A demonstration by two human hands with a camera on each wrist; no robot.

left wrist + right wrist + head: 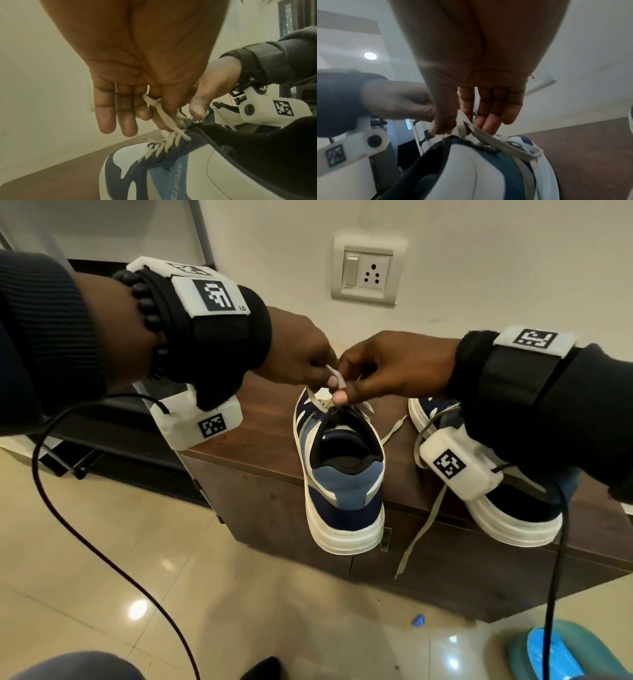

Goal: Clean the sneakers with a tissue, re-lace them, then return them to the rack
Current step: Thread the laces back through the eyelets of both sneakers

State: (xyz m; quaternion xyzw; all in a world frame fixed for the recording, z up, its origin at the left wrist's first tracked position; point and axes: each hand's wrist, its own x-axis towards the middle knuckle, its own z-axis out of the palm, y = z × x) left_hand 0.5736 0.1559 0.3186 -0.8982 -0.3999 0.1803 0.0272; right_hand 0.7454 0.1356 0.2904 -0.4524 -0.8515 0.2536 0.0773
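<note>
A blue and white sneaker (342, 474) stands on the brown cabinet top (260, 436), heel toward me and over the front edge. Its off-white lace (334, 378) is pulled up above the tongue. My left hand (301, 354) pinches one strand of the lace (152, 100) between thumb and forefinger, other fingers straight. My right hand (387, 368) pinches the other strand of the lace (462, 121) just above the sneaker (479, 169). The laced front of the sneaker (154, 162) shows in the left wrist view. The second sneaker (507, 508) stands to the right, its lace (421, 529) hanging loose over the edge.
A switch and socket plate (366, 272) sits on the wall behind. A dark shoe rack (113, 446) stands left of the cabinet. Black cables (102, 546) hang from both wrists. On the tiled floor lie a blue scrap (418, 620) and a teal slipper (555, 652).
</note>
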